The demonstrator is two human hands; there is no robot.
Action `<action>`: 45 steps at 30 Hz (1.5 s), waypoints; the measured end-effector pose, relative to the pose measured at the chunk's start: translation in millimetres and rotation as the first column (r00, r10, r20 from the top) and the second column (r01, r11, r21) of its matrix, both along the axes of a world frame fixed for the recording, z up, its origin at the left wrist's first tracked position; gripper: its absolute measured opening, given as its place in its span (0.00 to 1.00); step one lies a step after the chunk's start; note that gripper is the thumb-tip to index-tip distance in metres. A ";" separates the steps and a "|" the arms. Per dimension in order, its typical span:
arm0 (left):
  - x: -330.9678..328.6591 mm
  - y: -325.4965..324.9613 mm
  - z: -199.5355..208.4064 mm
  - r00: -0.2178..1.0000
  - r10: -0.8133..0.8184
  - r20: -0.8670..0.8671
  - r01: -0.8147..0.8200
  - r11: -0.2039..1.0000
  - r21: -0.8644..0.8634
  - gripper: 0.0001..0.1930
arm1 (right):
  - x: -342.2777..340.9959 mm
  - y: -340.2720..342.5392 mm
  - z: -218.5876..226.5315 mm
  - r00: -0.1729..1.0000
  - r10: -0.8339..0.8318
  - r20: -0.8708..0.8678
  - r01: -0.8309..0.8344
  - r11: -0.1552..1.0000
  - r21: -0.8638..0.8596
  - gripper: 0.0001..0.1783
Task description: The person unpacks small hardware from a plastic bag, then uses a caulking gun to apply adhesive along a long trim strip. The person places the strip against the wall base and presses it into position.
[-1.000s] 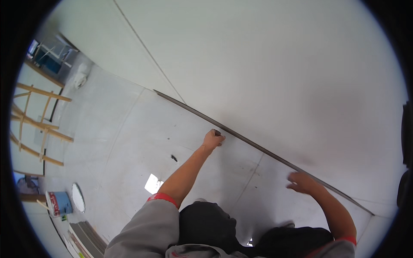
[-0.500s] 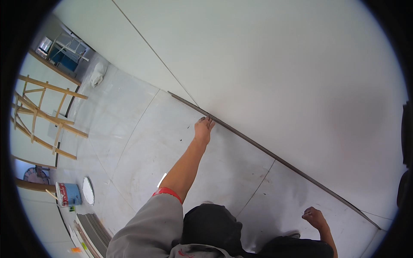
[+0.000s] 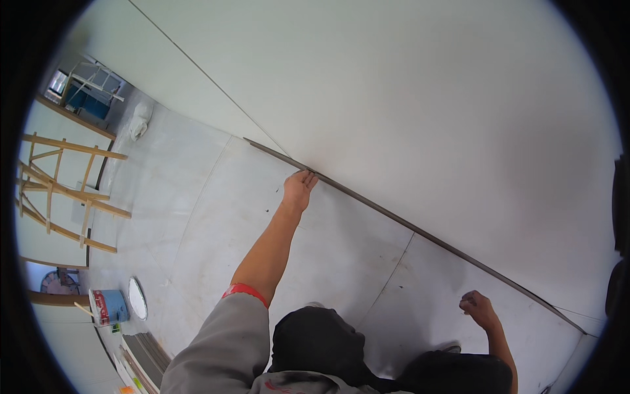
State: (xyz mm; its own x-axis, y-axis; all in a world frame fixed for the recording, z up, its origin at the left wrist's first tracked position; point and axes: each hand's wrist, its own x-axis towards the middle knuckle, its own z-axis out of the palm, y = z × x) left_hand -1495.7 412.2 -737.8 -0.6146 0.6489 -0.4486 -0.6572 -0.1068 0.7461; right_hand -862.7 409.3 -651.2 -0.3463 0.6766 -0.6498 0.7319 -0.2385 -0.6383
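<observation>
A long dark grey skirting strip [image 3: 394, 218] runs slantwise along the foot of the pale wall [image 3: 420, 98], where it meets the floor. My left hand [image 3: 300, 189] reaches forward to the strip near its far left end. Its fingers are stretched out and press against the strip's face, not wrapped round it. Off to the right, my right hand [image 3: 480, 310] hangs above the floor, apart from the strip. Its fingers are curled in, and whatever they hold, if anything, is hidden.
On the left lie wooden trestle frames [image 3: 72, 192]. A blue bucket [image 3: 115, 306] stands beside a round white lid [image 3: 137, 299], with stacked grey strips [image 3: 146, 352] nearer me. A white sack [image 3: 140, 121] rests farther off. My dark-clad knee [image 3: 317, 348] juts up in front.
My left hand keeps to the strip, its fingers now flatter against it. The right hand stays curled, a little higher in view. The whole view has shifted slightly.
</observation>
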 end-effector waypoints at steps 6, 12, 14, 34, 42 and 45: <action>-1.1 3.6 4.6 1.000 -0.009 0.029 0.009 1.000 0.001 0.21 | -0.3 -2.3 -2.1 1.000 -0.002 -0.013 0.002 1.000 -0.011 0.20; 41.2 2.3 -21.7 0.992 -0.121 0.044 0.121 0.993 0.001 0.13 | -11.0 4.2 4.9 0.997 -0.041 -0.062 0.040 0.999 -0.009 0.19; 87.4 1.3 -34.6 0.976 -0.188 0.114 0.183 0.982 0.047 0.11 | -10.5 2.2 8.8 0.996 -0.057 -0.074 0.057 0.998 0.001 0.18; 201.7 13.3 2.3 0.902 -0.423 0.089 0.429 0.900 -0.072 0.11 | 12.8 0.4 16.5 0.971 -0.106 -0.213 0.103 0.994 -0.022 0.18; 207.1 -28.7 17.7 0.663 -0.748 -0.044 0.698 0.638 -0.325 0.21 | 18.1 -1.4 5.6 0.944 -0.177 -0.279 0.166 0.984 -0.063 0.18; 210.1 -75.0 14.6 0.492 -0.871 -0.001 0.804 0.455 -0.383 0.26 | 13.3 -4.5 0.9 0.933 -0.185 -0.309 0.152 0.980 -0.128 0.19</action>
